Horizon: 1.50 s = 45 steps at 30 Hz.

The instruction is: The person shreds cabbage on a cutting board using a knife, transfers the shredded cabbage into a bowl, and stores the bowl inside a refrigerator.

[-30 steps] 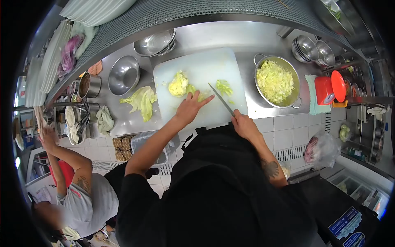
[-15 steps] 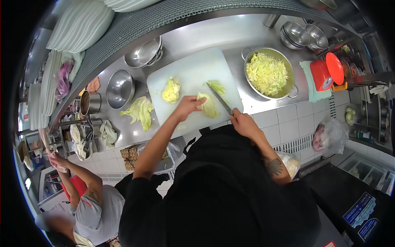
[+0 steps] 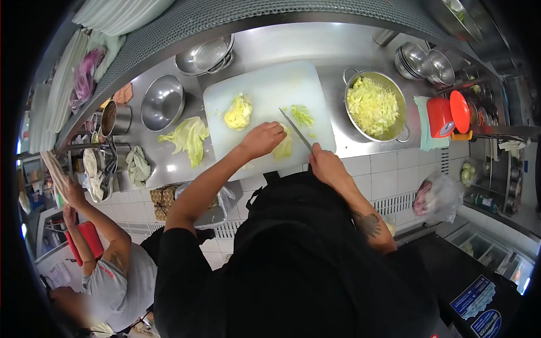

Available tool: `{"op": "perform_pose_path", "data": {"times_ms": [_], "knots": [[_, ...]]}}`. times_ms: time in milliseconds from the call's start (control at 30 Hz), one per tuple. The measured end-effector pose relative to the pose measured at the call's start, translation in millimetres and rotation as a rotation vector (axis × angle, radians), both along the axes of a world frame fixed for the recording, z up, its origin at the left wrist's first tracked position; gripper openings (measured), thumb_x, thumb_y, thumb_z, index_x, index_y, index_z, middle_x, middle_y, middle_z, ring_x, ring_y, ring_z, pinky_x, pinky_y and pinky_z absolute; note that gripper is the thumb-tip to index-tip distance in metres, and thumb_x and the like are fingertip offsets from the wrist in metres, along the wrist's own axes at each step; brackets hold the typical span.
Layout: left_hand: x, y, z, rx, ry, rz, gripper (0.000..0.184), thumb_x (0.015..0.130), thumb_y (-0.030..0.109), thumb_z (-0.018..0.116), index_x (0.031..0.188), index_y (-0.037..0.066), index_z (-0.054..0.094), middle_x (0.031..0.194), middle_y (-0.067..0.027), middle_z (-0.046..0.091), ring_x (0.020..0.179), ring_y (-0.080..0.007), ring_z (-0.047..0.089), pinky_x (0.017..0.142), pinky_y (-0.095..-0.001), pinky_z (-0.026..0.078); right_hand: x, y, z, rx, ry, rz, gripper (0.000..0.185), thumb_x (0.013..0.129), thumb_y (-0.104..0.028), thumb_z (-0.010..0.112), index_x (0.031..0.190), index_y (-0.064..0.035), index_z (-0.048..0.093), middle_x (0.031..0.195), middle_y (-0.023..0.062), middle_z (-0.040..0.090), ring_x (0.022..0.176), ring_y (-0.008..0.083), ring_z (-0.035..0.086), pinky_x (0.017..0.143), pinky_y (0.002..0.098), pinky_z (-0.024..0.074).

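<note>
My right hand (image 3: 328, 164) is wrapped round the handle of a knife (image 3: 295, 129), its blade slanting up and left over the white cutting board (image 3: 270, 84). With fingers bent together, my left hand (image 3: 266, 139) presses on a pale lettuce leaf (image 3: 283, 148), left of the blade; the fingertips partly hide the leaf. Shredded lettuce (image 3: 303, 115) lies just right of the knife tip. On the board's left part sits a cut chunk of lettuce (image 3: 238, 112). Loose outer lettuce leaves (image 3: 189, 139) rest on the steel counter beside the board.
A colander (image 3: 365, 134) heaped with shredded lettuce stands right of the board, with a red scale (image 3: 439, 117) beyond it. A steel bowl (image 3: 163, 103) and strainers (image 3: 205, 56) are at the left. A shelf (image 3: 225, 25) overhangs the back. Another person (image 3: 121, 281) works at lower left.
My left hand has come down onto the leaf, which was held up between its fingers before. The knife stays in my right hand over the board. The other person's arms have moved.
</note>
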State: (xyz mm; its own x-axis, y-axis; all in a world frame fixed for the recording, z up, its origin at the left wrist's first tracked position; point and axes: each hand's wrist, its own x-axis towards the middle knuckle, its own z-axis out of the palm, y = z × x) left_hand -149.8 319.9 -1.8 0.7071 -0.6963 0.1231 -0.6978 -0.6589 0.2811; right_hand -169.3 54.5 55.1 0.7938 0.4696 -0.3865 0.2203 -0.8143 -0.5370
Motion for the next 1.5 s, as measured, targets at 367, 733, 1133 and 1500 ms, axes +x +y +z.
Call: {"op": "perform_pose_path", "data": {"times_ms": [367,733,1133,1500], "knots": [[15,4,24,0.206,-0.018,-0.100,0.032,0.086,0.009,0.056,0.117,0.008,0.065,0.109,-0.0052,0.059,0.108,-0.0216,0.057,0.096,-0.0383,0.045,-27,14,20,-0.173,-0.064,0.026,0.025,0.095,-0.013,0.053,0.113,0.0007,0.043,0.093,0.0310,0.061,0.075,0.0483,0.068,0.067,0.0566,0.0558],[19,21,5,0.130,0.069,-0.157,0.038,0.084,0.006,0.056,0.121,0.004,0.062,0.112,-0.0074,0.060,0.109,-0.0240,0.058,0.096,-0.0369,0.047,-28,44,-4,-0.139,-0.071,-0.025,0.017,0.096,-0.008,0.047,0.109,-0.0004,0.040,0.092,0.0319,0.061,0.078,0.0505,0.067,0.069,0.0573,0.0555],[9,27,-5,0.077,0.044,-0.136,0.039,0.082,0.004,0.057,0.120,0.004,0.061,0.114,-0.0088,0.060,0.112,-0.0261,0.058,0.098,-0.0376,0.048,-25,55,-17,-0.197,-0.042,-0.002,0.016,0.095,-0.007,0.047,0.108,-0.0014,0.040,0.088,0.0315,0.063,0.082,0.0501,0.068,0.072,0.0568,0.0559],[0,31,0,0.020,0.055,-0.088,0.033,0.085,0.004,0.055,0.117,0.001,0.063,0.120,-0.0082,0.060,0.117,-0.0256,0.057,0.101,-0.0337,0.047,-13,66,-20,-0.091,-0.072,-0.026,0.018,0.096,-0.008,0.045,0.111,-0.0002,0.040,0.090,0.0338,0.062,0.082,0.0552,0.065,0.074,0.0614,0.0530]]}}
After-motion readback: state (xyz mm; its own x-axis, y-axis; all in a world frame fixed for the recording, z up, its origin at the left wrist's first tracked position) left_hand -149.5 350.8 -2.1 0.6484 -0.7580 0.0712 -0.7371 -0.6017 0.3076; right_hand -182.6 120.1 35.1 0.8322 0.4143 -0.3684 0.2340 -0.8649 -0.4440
